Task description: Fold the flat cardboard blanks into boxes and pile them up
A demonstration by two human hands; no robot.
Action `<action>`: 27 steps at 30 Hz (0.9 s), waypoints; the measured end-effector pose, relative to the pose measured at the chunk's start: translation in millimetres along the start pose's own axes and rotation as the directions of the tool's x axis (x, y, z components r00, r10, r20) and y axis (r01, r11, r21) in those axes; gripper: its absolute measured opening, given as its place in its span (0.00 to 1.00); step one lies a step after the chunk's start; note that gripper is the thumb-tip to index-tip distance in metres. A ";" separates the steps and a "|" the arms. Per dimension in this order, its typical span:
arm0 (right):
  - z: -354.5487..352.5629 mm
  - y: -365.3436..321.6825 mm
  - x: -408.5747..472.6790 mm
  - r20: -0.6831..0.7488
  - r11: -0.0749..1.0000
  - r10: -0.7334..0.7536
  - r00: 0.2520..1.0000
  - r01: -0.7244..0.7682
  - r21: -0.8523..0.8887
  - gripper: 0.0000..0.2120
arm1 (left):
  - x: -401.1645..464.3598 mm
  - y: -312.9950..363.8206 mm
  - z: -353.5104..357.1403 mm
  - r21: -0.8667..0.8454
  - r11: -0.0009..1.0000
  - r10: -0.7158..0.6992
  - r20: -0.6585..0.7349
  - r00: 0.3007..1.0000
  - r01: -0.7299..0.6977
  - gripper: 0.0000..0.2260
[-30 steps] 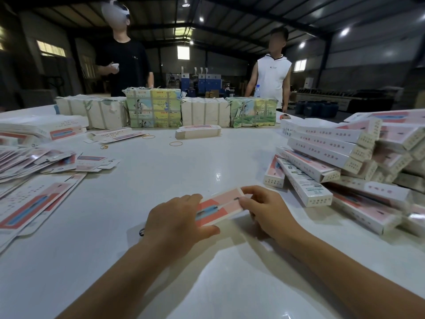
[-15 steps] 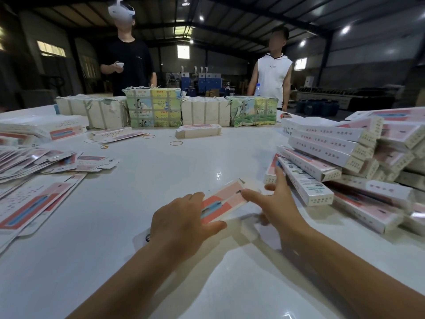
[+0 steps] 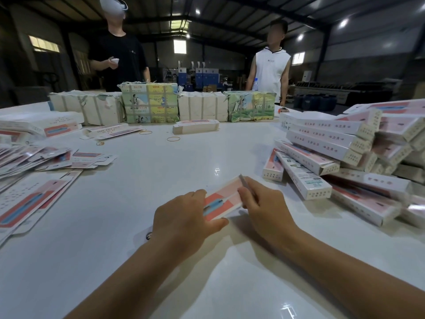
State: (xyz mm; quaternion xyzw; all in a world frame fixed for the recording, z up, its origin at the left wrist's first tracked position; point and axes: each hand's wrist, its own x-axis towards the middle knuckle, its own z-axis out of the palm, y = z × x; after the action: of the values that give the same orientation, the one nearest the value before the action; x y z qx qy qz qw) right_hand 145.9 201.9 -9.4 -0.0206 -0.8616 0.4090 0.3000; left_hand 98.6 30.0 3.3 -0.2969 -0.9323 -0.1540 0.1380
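Two hands on one half-formed box, low over the white table (image 3: 161, 180).

Head view: the box (image 3: 224, 199) lies between the hands, its long axis running from near-left to far-right, the far end tipped toward the pile of finished boxes (image 3: 345, 153) on the right. The left hand (image 3: 184, 219) wraps the near end, fingers curled over the top and thumb underneath. The right hand (image 3: 259, 203) sits at the far end and is the nearer one to the pile; its fingers are curled, pinching a raised end flap. Flat blanks (image 3: 34, 162) wait well apart on the left. Closing that flap looks like the next move.
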 end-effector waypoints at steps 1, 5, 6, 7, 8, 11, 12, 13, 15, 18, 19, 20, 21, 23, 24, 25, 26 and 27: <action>1.3 0.2 -0.4 0.001 0.999 0.017 1.000 -0.017 0.039 0.09 | -0.6 -1.2 -1.3 0.011 1.000 -0.002 -0.001 1.000 0.002 0.31; -4.7 -7.2 10.6 0.179 0.736 0.339 0.923 -0.379 0.561 0.14 | -2.8 -3.7 -5.8 0.018 1.000 -0.005 -0.017 1.000 0.005 0.25; -6.5 -8.3 13.0 0.216 0.675 0.373 0.903 -0.423 0.604 0.12 | -2.9 -3.5 -6.4 0.025 1.000 -0.003 -0.027 1.000 0.003 0.25; -7.3 -7.0 14.9 0.230 0.644 0.382 0.895 -0.437 0.628 0.09 | -2.7 -2.9 -6.7 0.037 0.999 0.002 -0.038 0.999 -0.001 0.25; -7.9 -6.9 15.4 0.232 0.616 0.391 0.891 -0.441 0.653 0.08 | -2.6 -2.4 -6.5 0.047 0.999 0.007 -0.047 0.999 -0.005 0.25; -9.4 -3.8 14.8 0.202 0.611 0.392 0.898 -0.418 0.673 0.11 | -2.5 -2.0 -4.9 0.039 0.999 0.016 -0.061 0.998 -0.014 0.26; -10.2 -5.2 13.6 0.200 0.610 0.388 0.899 -0.414 0.675 0.12 | -2.6 -2.1 -4.7 0.031 0.999 0.016 -0.061 0.998 -0.014 0.26; -10.6 -5.0 13.7 0.194 0.613 0.385 0.902 -0.407 0.677 0.14 | -2.6 -2.5 -4.8 0.024 1.000 0.015 -0.063 0.998 -0.014 0.26; -11.5 -3.2 14.1 0.191 0.619 0.374 0.907 -0.398 0.677 0.18 | -2.6 -2.7 -5.0 0.021 1.000 0.014 -0.070 0.997 -0.013 0.26; -11.6 -7.4 11.3 0.196 0.672 0.319 0.927 -0.367 0.644 0.23 | -3.0 -1.8 -5.4 0.023 1.000 0.014 -0.068 0.998 -0.012 0.26; -11.6 -7.4 10.7 0.179 0.707 0.308 0.934 -0.351 0.614 0.24 | -3.0 -1.2 -5.4 0.032 0.999 0.014 -0.065 0.998 -0.012 0.26; -12.0 -8.8 9.8 0.156 0.746 0.301 0.941 -0.334 0.576 0.23 | -3.0 -1.0 -5.2 0.041 0.999 0.016 -0.064 0.998 -0.013 0.27; -12.7 -8.6 9.4 0.130 0.794 0.282 0.950 -0.307 0.525 0.23 | -2.9 -1.2 -5.0 0.049 0.999 0.016 -0.064 0.998 -0.013 0.27; -14.2 -9.6 7.6 0.091 0.885 0.215 0.972 -0.233 0.404 0.25 | -2.2 -2.0 -4.7 0.051 0.999 0.014 -0.068 0.998 -0.010 0.25; -14.6 -11.4 6.0 0.079 0.917 0.183 0.980 -0.199 0.347 0.25 | -1.9 -2.7 -4.5 0.050 0.999 0.012 -0.070 0.997 -0.009 0.25; -14.6 -12.7 4.7 0.075 0.938 0.158 0.985 -0.173 0.299 0.24 | -1.5 -3.1 -4.1 0.053 0.999 0.012 -0.071 0.997 -0.008 0.24; -13.5 -14.4 2.6 0.080 0.953 0.139 0.987 -0.155 0.262 0.21 | -1.1 -3.1 -3.2 0.064 0.998 0.013 -0.070 0.997 -0.008 0.24; -11.4 -15.8 0.5 0.089 0.963 0.121 0.989 -0.139 0.230 0.17 | -0.6 -3.1 -2.1 0.077 0.997 0.013 -0.072 0.997 -0.008 0.24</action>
State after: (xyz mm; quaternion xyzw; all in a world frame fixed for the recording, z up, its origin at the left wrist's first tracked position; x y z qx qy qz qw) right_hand 154.9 199.5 7.7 -0.0263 -0.8142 0.5277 0.2408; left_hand 97.6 26.5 4.4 -0.2904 -0.9303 -0.1283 0.1839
